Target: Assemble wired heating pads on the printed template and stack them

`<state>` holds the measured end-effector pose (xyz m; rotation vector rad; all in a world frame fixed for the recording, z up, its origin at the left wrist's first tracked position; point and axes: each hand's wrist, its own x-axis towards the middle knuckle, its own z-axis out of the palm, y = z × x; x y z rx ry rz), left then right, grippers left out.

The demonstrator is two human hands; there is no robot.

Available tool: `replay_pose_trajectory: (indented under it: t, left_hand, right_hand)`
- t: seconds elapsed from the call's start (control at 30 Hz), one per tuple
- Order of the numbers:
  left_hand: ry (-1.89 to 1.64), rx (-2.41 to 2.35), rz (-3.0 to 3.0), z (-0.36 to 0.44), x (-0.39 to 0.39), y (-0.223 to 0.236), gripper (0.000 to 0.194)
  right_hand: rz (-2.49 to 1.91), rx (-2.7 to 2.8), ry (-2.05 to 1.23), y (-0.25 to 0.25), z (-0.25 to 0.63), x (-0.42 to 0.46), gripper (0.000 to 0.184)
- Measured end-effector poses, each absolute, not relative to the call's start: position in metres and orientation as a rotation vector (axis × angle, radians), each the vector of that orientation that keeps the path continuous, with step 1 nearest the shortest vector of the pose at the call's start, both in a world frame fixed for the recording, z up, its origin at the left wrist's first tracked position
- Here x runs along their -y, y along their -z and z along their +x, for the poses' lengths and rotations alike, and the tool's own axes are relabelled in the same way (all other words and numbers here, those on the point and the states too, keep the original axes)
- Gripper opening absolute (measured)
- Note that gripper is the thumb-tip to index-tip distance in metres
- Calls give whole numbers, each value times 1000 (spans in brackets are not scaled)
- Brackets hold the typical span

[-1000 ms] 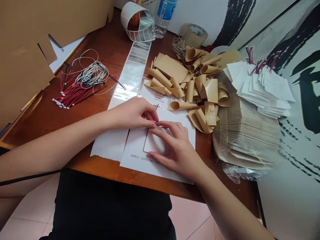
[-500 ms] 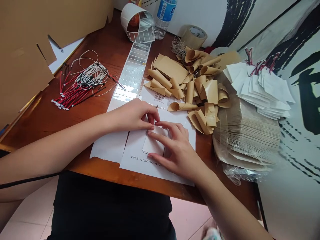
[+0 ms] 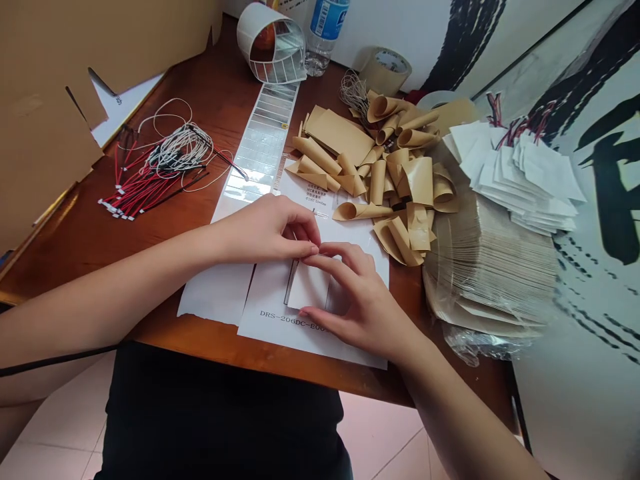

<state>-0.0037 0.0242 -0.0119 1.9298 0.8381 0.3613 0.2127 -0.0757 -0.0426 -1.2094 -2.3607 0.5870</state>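
My left hand [image 3: 267, 230] and my right hand [image 3: 350, 293] meet above a printed white sheet [image 3: 280, 320] marked DRS-206DC-E00 on the wooden table [image 3: 85, 260]. A small white paper square [image 3: 309, 287] with a thin dark edge along its left side lies on that sheet. My left fingertips pinch near its top edge. My right index finger lies across its top, and my right thumb sits near its lower left corner. The right hand partly hides the square's right side.
Red and white wire bundles [image 3: 160, 170] and a silver label strip [image 3: 260, 143] lie left of the hands. Curled kraft paper pieces [image 3: 385, 173], a tall kraft stack [image 3: 490, 260] and white tags with wires [image 3: 520, 173] fill the right. A water bottle [image 3: 323, 30] and tape roll [image 3: 385, 70] stand behind.
My hands have drawn closer, and my right index finger now meets my left fingertips. The white square sits a little differently under them. The whole view has shifted slightly left.
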Motion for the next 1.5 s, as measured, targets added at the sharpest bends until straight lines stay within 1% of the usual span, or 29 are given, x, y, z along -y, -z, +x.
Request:
replay_pose_trajectory:
  t: [0.1, 0.2, 0.27, 0.33, 0.43, 0.5, 0.63, 0.73, 1.0, 1.5]
  left_hand:
    - [-346, -865, 1905, -4, -24, 11, 12]
    - [-306, -907, 1863, -5, -26, 12, 13]
    - [-259, -921, 1833, -6, -28, 13, 14]
    - [-204, -906, 1820, -8, -31, 15, 16]
    - [-177, -848, 1825, -11, -35, 17, 17]
    - [-197, -812, 1838, -12, -36, 19, 17]
    - [-214, -786, 1862, -13, -38, 22, 17]
    - [-205, -797, 1862, -13, -38, 24, 18]
    - [-235, -796, 1887, -11, -38, 24, 14]
    - [-265, -853, 1981, -8, -35, 23, 12]
  right_hand:
    - [-1207, 2369, -567, 43, 211, 76, 58]
    - [-1232, 2412, -448, 44, 208, 78, 63]
    - [-1228, 2406, -332, 43, 206, 80, 59]
    - [-1183, 2391, -230, 42, 204, 82, 45]
    - [-1079, 2420, -147, 39, 201, 86, 15]
    - [-1019, 2450, -138, 39, 200, 88, 2]
    - [-950, 2501, -145, 38, 200, 89, 12]
    - [-935, 2546, -154, 38, 200, 91, 16]
    - [-956, 2602, -145, 40, 199, 92, 19]
    - [-989, 2555, -195, 45, 195, 90, 15]
